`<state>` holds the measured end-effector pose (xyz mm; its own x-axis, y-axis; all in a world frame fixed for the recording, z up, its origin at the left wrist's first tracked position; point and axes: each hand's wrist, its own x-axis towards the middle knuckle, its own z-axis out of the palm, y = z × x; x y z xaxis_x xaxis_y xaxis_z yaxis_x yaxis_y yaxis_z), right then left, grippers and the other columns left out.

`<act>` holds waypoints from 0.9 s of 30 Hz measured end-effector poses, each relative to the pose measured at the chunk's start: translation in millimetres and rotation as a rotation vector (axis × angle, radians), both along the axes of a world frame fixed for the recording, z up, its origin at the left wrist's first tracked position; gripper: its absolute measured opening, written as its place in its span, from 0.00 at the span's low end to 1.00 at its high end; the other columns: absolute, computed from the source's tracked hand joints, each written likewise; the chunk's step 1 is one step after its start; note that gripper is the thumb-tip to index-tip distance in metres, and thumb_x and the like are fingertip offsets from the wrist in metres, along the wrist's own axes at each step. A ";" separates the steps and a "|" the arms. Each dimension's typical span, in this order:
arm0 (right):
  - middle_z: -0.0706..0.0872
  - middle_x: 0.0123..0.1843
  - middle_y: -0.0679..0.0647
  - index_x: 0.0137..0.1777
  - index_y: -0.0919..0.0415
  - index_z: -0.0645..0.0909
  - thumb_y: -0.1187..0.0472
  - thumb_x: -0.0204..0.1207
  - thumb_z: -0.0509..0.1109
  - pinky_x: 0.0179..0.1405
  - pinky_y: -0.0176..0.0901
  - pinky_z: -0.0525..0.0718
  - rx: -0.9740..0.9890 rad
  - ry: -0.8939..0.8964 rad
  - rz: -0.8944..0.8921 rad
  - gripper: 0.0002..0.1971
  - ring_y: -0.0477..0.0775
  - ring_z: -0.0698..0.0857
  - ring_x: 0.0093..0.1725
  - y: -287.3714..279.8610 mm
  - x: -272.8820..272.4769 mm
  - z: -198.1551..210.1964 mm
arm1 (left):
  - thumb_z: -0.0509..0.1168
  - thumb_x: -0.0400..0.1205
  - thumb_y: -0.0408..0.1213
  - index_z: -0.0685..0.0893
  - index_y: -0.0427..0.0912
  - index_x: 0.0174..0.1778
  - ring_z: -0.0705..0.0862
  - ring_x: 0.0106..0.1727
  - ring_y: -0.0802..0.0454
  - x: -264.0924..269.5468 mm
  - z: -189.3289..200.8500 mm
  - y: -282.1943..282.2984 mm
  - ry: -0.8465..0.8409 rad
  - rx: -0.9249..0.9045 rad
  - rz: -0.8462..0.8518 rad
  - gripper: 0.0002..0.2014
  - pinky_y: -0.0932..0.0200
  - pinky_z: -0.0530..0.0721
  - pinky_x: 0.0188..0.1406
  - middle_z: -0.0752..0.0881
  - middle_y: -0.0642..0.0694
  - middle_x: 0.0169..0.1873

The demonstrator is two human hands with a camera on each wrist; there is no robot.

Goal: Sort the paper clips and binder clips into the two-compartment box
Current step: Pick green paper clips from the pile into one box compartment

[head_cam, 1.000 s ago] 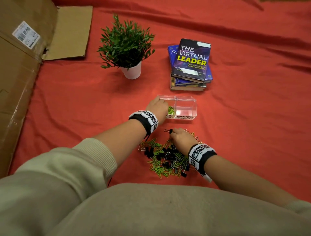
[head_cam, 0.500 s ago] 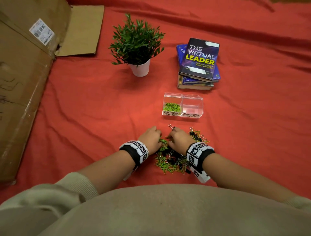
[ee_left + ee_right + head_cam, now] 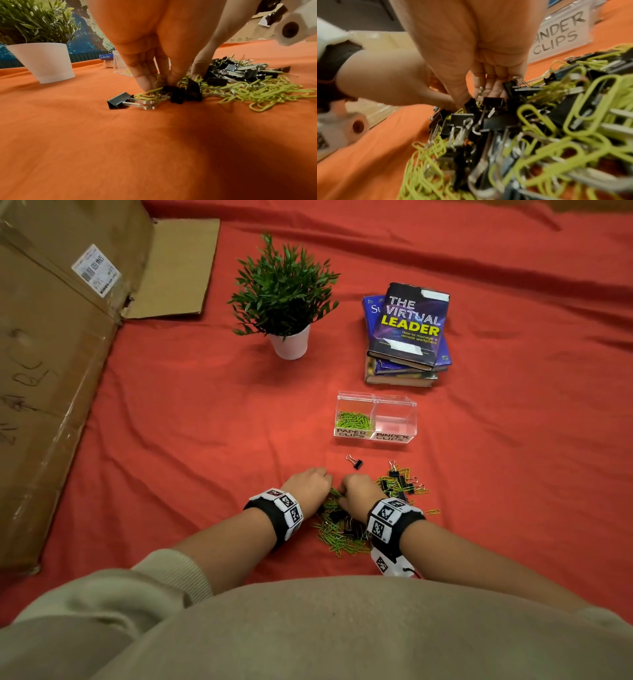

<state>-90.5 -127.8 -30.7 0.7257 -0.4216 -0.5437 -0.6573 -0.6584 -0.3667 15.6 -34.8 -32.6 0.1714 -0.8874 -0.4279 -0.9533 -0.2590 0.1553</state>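
From the head camera, left hand [image 3: 307,486] and right hand [image 3: 359,491] dig side by side into the mixed clip pile [image 3: 346,529], near the two-compartment box [image 3: 376,419], green paper clips [image 3: 353,420] in its left half. Left wrist: fingertips [image 3: 145,81] pinching green clips. Right wrist: fingers [image 3: 464,97] down among black binder clips [image 3: 488,121], grip unclear

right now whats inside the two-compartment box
The two-compartment box holds green paper clips in the side labelled PAPER CLIPS; the BINDER CLIPS side looks empty. Nothing covers either side.
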 end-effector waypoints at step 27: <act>0.88 0.41 0.61 0.43 0.64 0.84 0.64 0.72 0.70 0.46 0.46 0.81 -0.003 -0.325 -0.305 0.04 0.59 0.85 0.43 -114.1 66.2 38.2 | 0.64 0.82 0.35 0.83 0.38 0.52 0.83 0.54 0.43 24.3 28.6 -44.8 0.381 -0.221 0.416 0.07 0.56 0.78 0.51 0.87 0.39 0.52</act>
<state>-24.4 -241.9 7.5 0.7012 -0.6438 -0.3064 -0.6722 -0.4536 -0.5851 39.9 -79.6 -4.0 0.3942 -0.8535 -0.3407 -0.6453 -0.5210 0.5587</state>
